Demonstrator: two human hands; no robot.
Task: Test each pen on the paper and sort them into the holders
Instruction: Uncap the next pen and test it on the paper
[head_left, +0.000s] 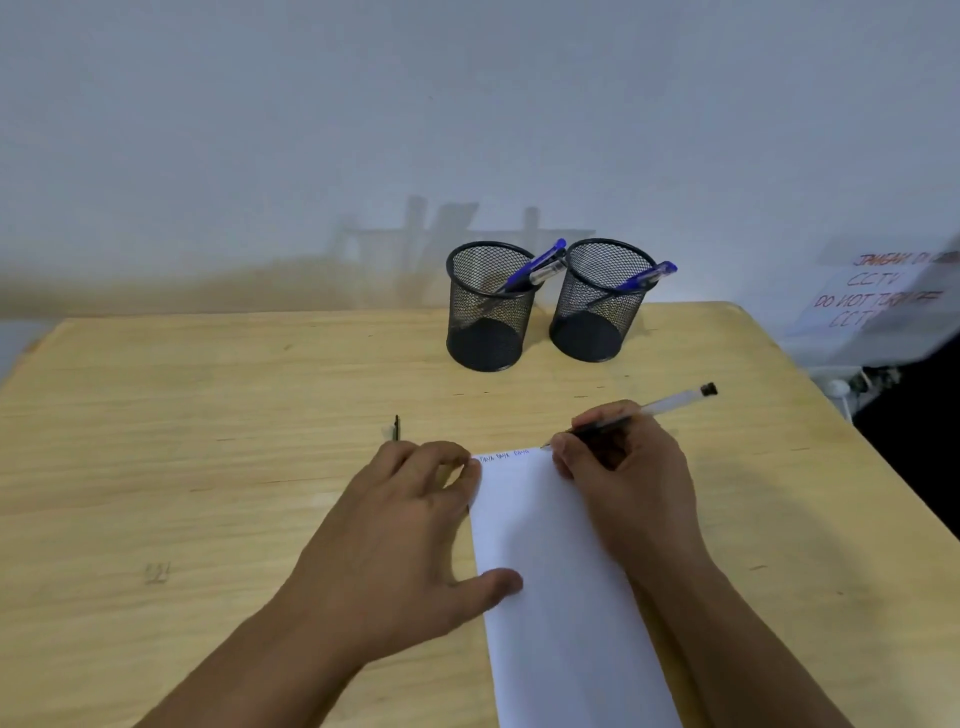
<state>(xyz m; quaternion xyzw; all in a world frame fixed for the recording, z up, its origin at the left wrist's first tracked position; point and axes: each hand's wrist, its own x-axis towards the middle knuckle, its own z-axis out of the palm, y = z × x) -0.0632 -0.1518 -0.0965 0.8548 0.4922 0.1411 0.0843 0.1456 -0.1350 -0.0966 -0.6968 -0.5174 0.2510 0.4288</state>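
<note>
Head view, right hand (631, 478) pinching pen (670, 402), writing pose

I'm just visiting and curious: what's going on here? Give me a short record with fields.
Right hand: grips a clear pen, tip at the paper's top edge
Left hand: rests on the paper, steadying it
Paper marks: small writing along the top
Left holder: pens inside
Right holder: blue pen inside
Table: light wood
</note>
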